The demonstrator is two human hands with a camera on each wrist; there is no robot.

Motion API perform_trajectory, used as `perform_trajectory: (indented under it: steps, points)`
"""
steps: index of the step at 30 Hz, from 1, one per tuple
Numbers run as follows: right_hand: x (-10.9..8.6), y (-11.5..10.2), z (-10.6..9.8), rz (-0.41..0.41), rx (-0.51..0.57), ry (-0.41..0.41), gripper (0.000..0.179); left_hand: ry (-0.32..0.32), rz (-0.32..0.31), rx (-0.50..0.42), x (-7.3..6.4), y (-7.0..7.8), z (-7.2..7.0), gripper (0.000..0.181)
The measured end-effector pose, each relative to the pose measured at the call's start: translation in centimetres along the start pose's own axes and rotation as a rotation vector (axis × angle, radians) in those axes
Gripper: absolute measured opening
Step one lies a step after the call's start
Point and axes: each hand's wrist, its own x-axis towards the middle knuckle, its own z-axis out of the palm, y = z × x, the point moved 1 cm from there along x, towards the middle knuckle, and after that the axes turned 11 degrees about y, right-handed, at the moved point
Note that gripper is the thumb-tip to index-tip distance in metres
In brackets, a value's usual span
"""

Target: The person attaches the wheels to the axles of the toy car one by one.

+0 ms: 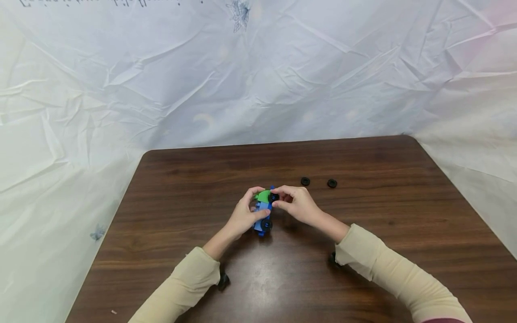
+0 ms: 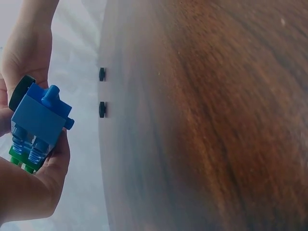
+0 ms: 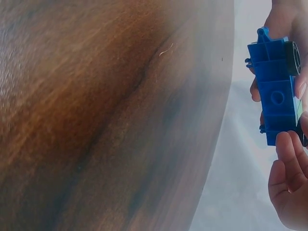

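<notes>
My left hand (image 1: 241, 216) grips a blue toy car (image 1: 262, 211) with a green block on its far end, holding it over the table. One black wheel (image 1: 266, 224) sits on the near right side of the car. At the far right side, my right hand (image 1: 302, 205) pinches another black wheel (image 1: 273, 197) between thumb and fingers, against the car. The right wrist view shows the ribbed blue underside (image 3: 276, 98), with bare pegs (image 3: 249, 63) along the side opposite the wheels. In the left wrist view, the end of the blue body (image 2: 38, 118) faces the camera.
Two loose black wheels, one on the left (image 1: 305, 181) and one on the right (image 1: 332, 183), lie on the brown wooden table (image 1: 202, 170) beyond my right hand. A pale wrinkled sheet (image 1: 258, 80) hangs behind the table. A small scrap (image 1: 114, 312) lies near the front left.
</notes>
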Motion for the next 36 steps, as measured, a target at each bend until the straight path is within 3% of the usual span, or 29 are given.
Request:
perform_trajectory:
  steps: [22, 36]
  points:
    - [-0.07, 0.09, 0.12, 0.05, 0.041, 0.019, 0.03, 0.021, 0.014, 0.025, -0.05, 0.06, 0.2, 0.053]
    - [-0.24, 0.52, 0.88, 0.079, 0.052, 0.09, 0.029, 0.038, 0.015, 0.018, -0.1, -0.15, 0.38, 0.053]
